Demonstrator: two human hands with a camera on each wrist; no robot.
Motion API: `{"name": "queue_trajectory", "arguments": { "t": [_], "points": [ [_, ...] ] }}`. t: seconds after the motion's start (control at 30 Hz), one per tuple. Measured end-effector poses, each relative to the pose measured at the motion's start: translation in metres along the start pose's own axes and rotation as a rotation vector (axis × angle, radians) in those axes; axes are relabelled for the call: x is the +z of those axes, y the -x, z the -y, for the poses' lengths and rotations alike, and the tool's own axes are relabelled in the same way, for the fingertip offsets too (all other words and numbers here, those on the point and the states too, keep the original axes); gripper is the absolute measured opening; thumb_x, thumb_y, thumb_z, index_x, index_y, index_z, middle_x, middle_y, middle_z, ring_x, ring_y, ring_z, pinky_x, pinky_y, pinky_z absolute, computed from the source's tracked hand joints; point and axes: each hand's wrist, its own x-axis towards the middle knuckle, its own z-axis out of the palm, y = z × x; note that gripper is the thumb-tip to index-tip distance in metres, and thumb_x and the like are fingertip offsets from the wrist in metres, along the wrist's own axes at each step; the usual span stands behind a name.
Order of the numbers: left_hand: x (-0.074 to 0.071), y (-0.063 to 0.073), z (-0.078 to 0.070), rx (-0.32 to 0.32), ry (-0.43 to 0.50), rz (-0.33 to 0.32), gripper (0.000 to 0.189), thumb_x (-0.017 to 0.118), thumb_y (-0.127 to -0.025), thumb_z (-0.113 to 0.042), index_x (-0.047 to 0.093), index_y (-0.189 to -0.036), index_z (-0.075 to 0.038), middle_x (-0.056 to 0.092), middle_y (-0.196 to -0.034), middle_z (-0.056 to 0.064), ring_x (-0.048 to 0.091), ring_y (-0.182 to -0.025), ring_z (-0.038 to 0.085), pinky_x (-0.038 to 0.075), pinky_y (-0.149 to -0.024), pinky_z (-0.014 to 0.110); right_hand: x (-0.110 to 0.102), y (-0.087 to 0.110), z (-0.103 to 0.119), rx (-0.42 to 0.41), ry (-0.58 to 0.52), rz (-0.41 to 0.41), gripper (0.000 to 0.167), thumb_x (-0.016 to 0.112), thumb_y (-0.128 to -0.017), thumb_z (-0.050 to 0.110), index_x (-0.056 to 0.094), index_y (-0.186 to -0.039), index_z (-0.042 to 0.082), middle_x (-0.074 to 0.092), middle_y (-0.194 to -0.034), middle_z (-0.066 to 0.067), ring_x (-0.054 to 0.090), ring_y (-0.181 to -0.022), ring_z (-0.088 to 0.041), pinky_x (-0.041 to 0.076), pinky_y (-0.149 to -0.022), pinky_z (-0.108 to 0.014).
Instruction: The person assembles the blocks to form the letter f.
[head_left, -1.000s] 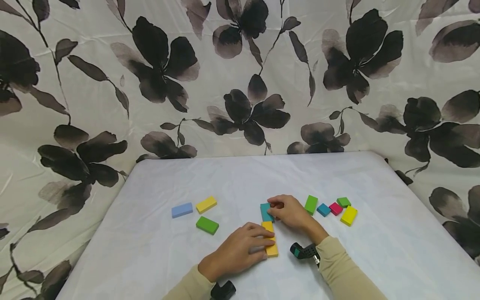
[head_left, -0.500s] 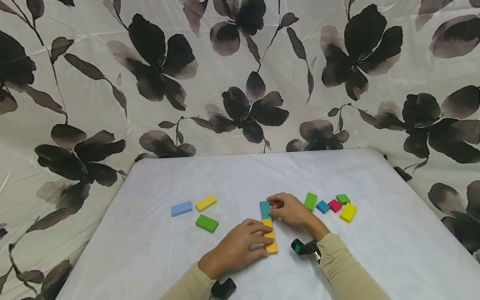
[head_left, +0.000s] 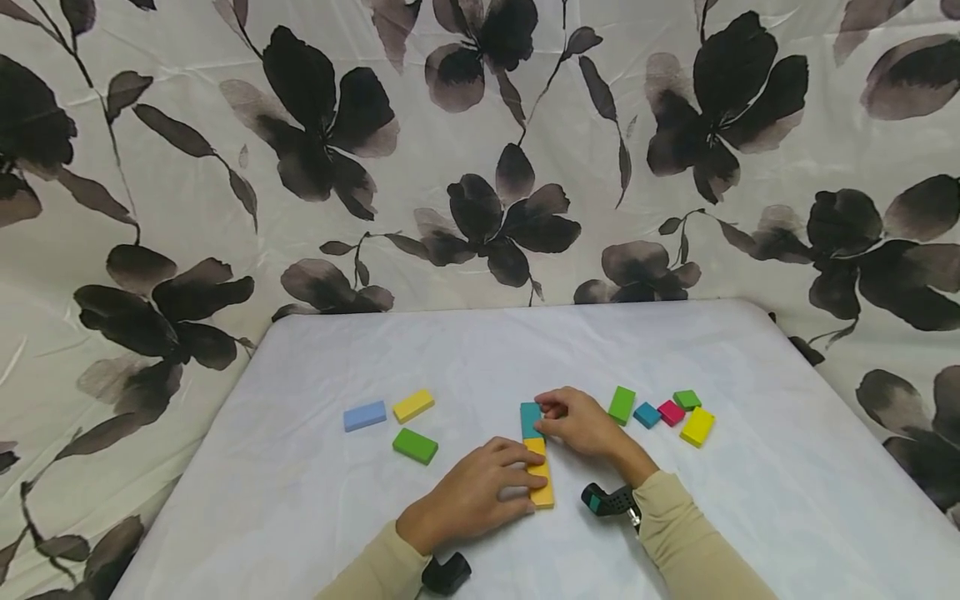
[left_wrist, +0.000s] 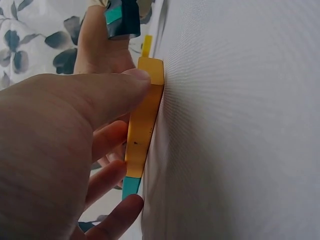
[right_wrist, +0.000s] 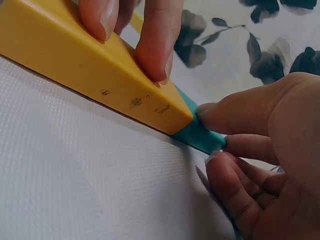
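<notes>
A long yellow block (head_left: 543, 497) lies flat on the white-covered table, and a teal block (head_left: 529, 414) sits end to end against its far end. My left hand (head_left: 476, 496) holds the yellow block, with bent fingers over its top and the thumb at its near end. Two of those fingertips (right_wrist: 155, 65) press on the yellow top in the right wrist view. My right hand (head_left: 585, 425) pinches the teal block by its right side and far end, between thumb and fingers. In the left wrist view only a small piece of the teal block (left_wrist: 131, 186) shows.
To the left lie a light blue block (head_left: 364, 416), a yellow block (head_left: 413, 406) and a green block (head_left: 415, 446). Beyond my right hand are a green block (head_left: 621, 405), a small blue one (head_left: 647, 415), a red one (head_left: 671, 412), a small green one (head_left: 686, 400) and a bright yellow one (head_left: 697, 427).
</notes>
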Motion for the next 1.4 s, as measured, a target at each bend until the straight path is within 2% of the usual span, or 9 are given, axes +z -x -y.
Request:
{"name": "queue_trajectory", "arguments": {
  "t": [0.5,0.63,0.77,0.83,0.93,1.07,1.27,1.4],
  "points": [
    [-0.002,0.0,0.001,-0.001,0.004,0.003,0.03,0.071,-0.095,-0.033,0.074,-0.123,-0.023,0.058,-0.137,-0.011,0.048,-0.126,0.012,0.043,-0.105,0.032,-0.006,0.0,0.002,-0.011,-0.009,0.024,0.043,0.073,-0.092,0.022,0.064,-0.131,0.004,0.063,-0.112,-0.002,0.059,-0.097,-0.015,0.051,-0.087,-0.034],
    [-0.001,0.0,0.002,0.002,0.007,0.004,0.03,0.07,-0.095,-0.033,0.073,-0.124,-0.024,0.057,-0.138,-0.011,0.048,-0.126,0.012,0.043,-0.106,0.033,-0.011,0.001,0.0,-0.014,-0.079,0.06,0.046,0.072,-0.094,0.022,0.062,-0.134,0.002,0.065,-0.111,-0.005,0.062,-0.094,-0.017,0.053,-0.083,-0.034],
    [0.0,0.001,0.004,0.003,-0.001,-0.001,0.029,0.07,-0.096,-0.034,0.073,-0.123,-0.026,0.057,-0.138,-0.012,0.047,-0.126,0.011,0.044,-0.105,0.033,-0.019,0.004,-0.004,0.0,-0.177,0.083,0.045,0.069,-0.096,0.021,0.06,-0.135,0.0,0.066,-0.106,-0.007,0.065,-0.083,-0.021,0.055,-0.076,-0.034],
    [0.001,0.001,0.004,0.005,0.001,-0.006,0.029,0.07,-0.096,-0.034,0.073,-0.123,-0.026,0.057,-0.137,-0.012,0.047,-0.126,0.011,0.044,-0.105,0.033,-0.026,0.006,-0.006,0.002,-0.2,0.054,0.044,0.068,-0.097,0.021,0.06,-0.135,0.0,0.067,-0.104,-0.008,0.066,-0.08,-0.023,0.054,-0.074,-0.034],
    [0.001,0.0,0.004,0.011,0.003,-0.014,0.029,0.069,-0.096,-0.034,0.073,-0.123,-0.026,0.057,-0.137,-0.012,0.047,-0.126,0.011,0.044,-0.105,0.033,-0.04,0.009,-0.01,-0.001,-0.187,-0.037,0.043,0.069,-0.096,0.022,0.062,-0.132,0.0,0.068,-0.103,-0.009,0.065,-0.08,-0.026,0.055,-0.071,-0.032],
    [0.002,0.0,0.004,0.003,0.007,-0.01,0.031,0.068,-0.096,-0.035,0.071,-0.126,-0.026,0.056,-0.138,-0.013,0.046,-0.126,0.01,0.044,-0.105,0.033,-0.059,0.015,-0.019,0.015,-0.135,-0.16,0.042,0.069,-0.096,0.023,0.063,-0.131,0.0,0.068,-0.108,-0.009,0.064,-0.086,-0.024,0.055,-0.072,-0.027],
    [0.002,0.002,0.002,-0.022,-0.01,0.012,0.039,0.068,-0.096,-0.039,0.068,-0.131,-0.021,0.055,-0.139,-0.013,0.046,-0.127,0.011,0.044,-0.104,0.032,-0.082,0.026,-0.035,0.073,-0.145,-0.243,0.044,0.067,-0.098,0.022,0.059,-0.135,-0.002,0.064,-0.114,-0.015,0.064,-0.096,-0.023,0.057,-0.074,-0.025],
    [0.001,0.003,0.002,-0.019,-0.028,0.015,0.042,0.068,-0.096,-0.04,0.067,-0.133,-0.019,0.054,-0.14,-0.014,0.046,-0.127,0.011,0.044,-0.104,0.031,-0.091,0.032,-0.041,0.107,-0.1,-0.28,0.045,0.066,-0.099,0.024,0.059,-0.136,-0.001,0.065,-0.116,-0.015,0.062,-0.101,-0.025,0.057,-0.078,-0.028]
  ]
}}
